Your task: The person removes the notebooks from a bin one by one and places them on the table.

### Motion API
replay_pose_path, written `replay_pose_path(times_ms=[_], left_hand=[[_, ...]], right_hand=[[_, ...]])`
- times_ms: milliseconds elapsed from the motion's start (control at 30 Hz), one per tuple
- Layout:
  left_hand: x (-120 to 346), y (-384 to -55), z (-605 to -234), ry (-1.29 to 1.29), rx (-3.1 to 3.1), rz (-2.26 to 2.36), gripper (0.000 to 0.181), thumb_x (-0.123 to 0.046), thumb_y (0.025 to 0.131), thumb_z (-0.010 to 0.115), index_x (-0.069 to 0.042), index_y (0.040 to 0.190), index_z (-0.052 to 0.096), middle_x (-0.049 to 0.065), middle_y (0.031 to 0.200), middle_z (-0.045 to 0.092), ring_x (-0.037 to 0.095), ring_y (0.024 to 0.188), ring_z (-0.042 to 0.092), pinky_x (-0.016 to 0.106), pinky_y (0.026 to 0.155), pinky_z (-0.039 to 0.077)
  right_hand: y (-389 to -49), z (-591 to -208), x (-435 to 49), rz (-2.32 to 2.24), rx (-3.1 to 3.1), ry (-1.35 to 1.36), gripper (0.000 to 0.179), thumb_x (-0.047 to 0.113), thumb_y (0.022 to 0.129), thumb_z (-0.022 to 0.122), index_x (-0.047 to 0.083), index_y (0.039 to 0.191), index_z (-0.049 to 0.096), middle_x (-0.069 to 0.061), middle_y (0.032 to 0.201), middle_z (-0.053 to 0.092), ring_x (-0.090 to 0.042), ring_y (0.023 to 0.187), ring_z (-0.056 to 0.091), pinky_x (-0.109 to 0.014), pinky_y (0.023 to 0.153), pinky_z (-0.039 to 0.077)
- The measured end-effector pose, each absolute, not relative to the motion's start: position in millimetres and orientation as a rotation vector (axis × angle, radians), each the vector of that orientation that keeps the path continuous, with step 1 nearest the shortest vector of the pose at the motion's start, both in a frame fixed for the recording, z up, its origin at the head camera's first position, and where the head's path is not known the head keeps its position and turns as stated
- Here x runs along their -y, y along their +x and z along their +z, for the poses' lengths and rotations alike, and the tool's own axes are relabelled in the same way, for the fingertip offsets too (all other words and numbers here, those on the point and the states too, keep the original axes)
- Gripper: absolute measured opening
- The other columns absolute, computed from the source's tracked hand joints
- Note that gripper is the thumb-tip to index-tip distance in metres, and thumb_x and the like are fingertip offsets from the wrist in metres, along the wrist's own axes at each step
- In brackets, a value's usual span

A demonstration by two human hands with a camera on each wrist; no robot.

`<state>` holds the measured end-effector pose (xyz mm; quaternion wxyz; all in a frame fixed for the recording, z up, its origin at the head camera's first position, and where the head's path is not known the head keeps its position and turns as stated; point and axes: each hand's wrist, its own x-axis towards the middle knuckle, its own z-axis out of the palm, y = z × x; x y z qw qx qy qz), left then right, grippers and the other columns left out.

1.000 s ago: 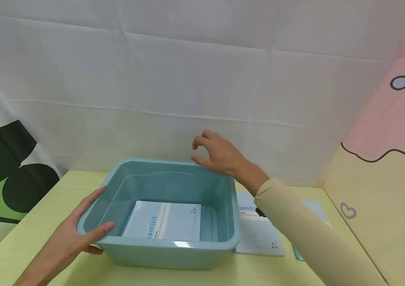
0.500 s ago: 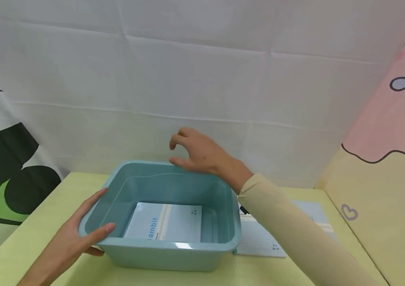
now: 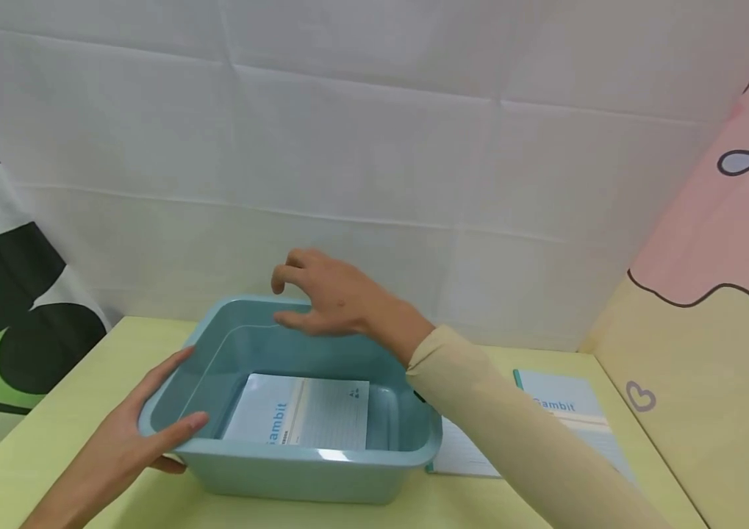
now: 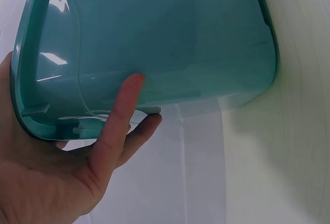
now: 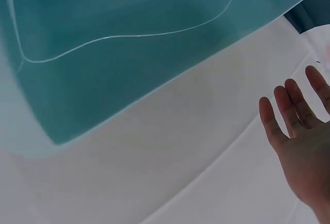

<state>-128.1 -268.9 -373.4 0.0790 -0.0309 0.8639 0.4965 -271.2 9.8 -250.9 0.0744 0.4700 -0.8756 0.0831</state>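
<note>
A blue-green plastic basin (image 3: 321,457) stands on the table with a pale blue notebook (image 3: 331,415) lying flat inside. My left hand (image 3: 124,435) grips its left rim, thumb over the near corner. In the left wrist view, fingers (image 4: 118,121) lie against the outer wall of the basin (image 4: 170,33). Over the basin's far side hovers my right hand (image 3: 333,295), holding nothing, its fingers loosely bent and apart from the thumb. The right wrist view shows that hand (image 5: 304,152) beside the basin (image 5: 129,69), fingers spread a little.
Right of the basin a second notebook (image 3: 459,452) lies partly under my forearm in the head view. Farther right is another notebook (image 3: 566,405), also partly covered by the sleeve (image 3: 513,426). A white cloth backdrop (image 3: 374,162) rises behind the yellow table (image 3: 169,507).
My right hand has moved left across the basin's far rim and slightly down. More of the far-right notebook shows now. Left hand, basin and the notebook inside have stayed put.
</note>
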Motion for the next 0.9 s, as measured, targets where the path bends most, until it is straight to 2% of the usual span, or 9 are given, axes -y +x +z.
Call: replay_pose_path(times_ms=[267,467,667,900], left_hand=[[265,-129,-371,-0.09,-2.587,1.495,0.093,-0.047,0.102,0.062,-0.043,0.166,-0.005,0.029,0.17,0.006,0.056,0.133,0.043,0.044,0.075,0.066],[262,-129,-368,-0.093,-2.578,1.49,0.093,-0.047,0.103,0.061,-0.041,0.166,-0.007,0.031,0.17,0.005,0.055,0.131,0.047,0.044,0.075,0.066],[260,-128,-366,-0.09,-2.57,1.493,0.093,-0.048,0.103,0.06,-0.042,0.166,-0.008,0.031,0.169,0.005,0.057,0.132,0.044,0.045,0.076,0.066],[260,-126,-366,-0.067,-2.58,1.495,0.092,-0.047,0.104,0.059,-0.042,0.166,-0.008,0.032,0.168,0.007,0.058,0.13,0.047,0.045,0.075,0.066]], right_hand=[[-270,-253,5,0.222,2.616,1.444,0.036,0.047,0.102,0.061,0.024,0.129,0.062,0.004,0.127,0.054,-0.012,0.114,0.051,-0.029,0.093,0.052],[-271,-267,15,0.133,2.679,1.467,0.037,0.051,0.102,0.059,0.026,0.13,0.06,0.005,0.131,0.055,-0.01,0.116,0.052,-0.027,0.094,0.052],[-269,-283,25,0.075,2.725,1.531,0.039,0.053,0.101,0.06,0.028,0.131,0.059,0.007,0.135,0.053,-0.009,0.118,0.052,-0.027,0.093,0.053],[-268,-298,38,0.05,2.815,1.6,0.05,0.059,0.098,0.061,0.028,0.137,0.056,0.009,0.14,0.052,-0.005,0.118,0.053,-0.028,0.094,0.054]])
